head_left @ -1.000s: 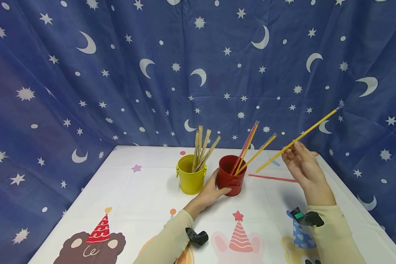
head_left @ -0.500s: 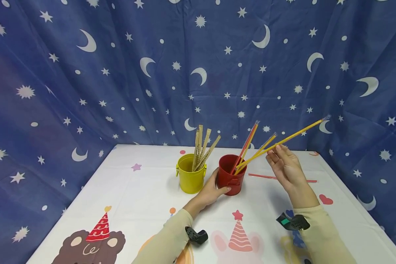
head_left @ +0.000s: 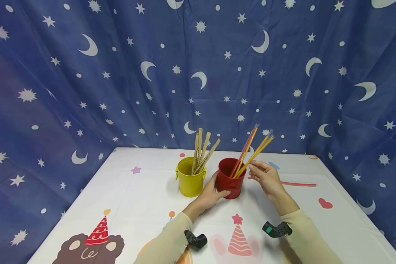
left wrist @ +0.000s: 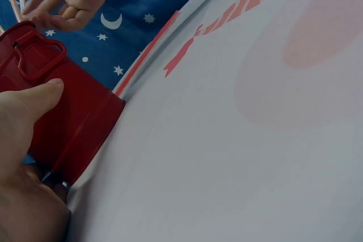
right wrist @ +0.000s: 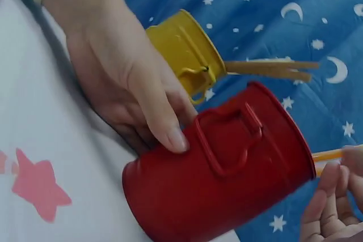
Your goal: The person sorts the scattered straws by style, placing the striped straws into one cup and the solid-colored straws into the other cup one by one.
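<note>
My left hand holds the red bucket from its left side, thumb across the front near the folded handle. My right hand is at the bucket's right rim, its fingertips pinching a yellow straw whose lower end is inside. Another yellow straw stands close beside it, and a red straw with a yellow one leans nearby in the same bucket. Clear wrappers stick out past their tops. In the right wrist view, the right fingers partly cover the straw.
A yellow bucket with several paper-wrapped sticks stands left of the red one. Another red straw lies on the white printed tablecloth, behind the right hand. A blue star-patterned curtain hangs beyond the table.
My right hand has come left and down with the yellow straw, which has gone from the air into the red bucket. The left hand keeps its hold on the bucket.
</note>
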A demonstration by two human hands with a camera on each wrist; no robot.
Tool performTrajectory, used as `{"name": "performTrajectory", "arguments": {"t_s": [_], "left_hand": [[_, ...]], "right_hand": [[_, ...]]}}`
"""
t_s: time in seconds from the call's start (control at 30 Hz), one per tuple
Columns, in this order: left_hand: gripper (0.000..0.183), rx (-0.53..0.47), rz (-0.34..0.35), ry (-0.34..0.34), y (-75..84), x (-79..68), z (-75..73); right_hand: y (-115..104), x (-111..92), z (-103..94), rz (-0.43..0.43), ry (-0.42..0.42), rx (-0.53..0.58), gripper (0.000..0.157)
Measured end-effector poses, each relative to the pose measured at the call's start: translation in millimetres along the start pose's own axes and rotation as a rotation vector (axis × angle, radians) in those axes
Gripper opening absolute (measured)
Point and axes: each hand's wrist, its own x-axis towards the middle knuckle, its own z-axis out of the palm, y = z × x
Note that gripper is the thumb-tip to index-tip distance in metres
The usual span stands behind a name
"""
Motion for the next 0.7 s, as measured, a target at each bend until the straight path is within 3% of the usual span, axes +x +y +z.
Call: {"name": "performTrajectory", "arguments": {"t_s": [0.23, 0.37, 0.47, 0.7], "left_hand": [[0.086, -0.02, 0.008, -0.007, -1.5, 0.1, 0.2], [0.086, -0.024, 0.017, -0.005, -2.2, 1.5, -0.8], [0.086, -0.018, 0.012, -0.011, -3.8, 2.9, -1.2], [0.086, -0.006, 0.003, -0.013, -3.8, 2.6, -1.0]], "right_hand": [[5.8, 5.6, -14.9, 0.047, -0.021, -0.186, 0.016], [4.7, 9.8, -26.3, -0.001, -0.045, -0.363, 0.036], [6.2, 12.6, -38.7, -0.048, -0.05, -0.489, 0.043], [18.7, 22.4, -67.0, -0.11, -0.062, -0.568, 0.039]]}}
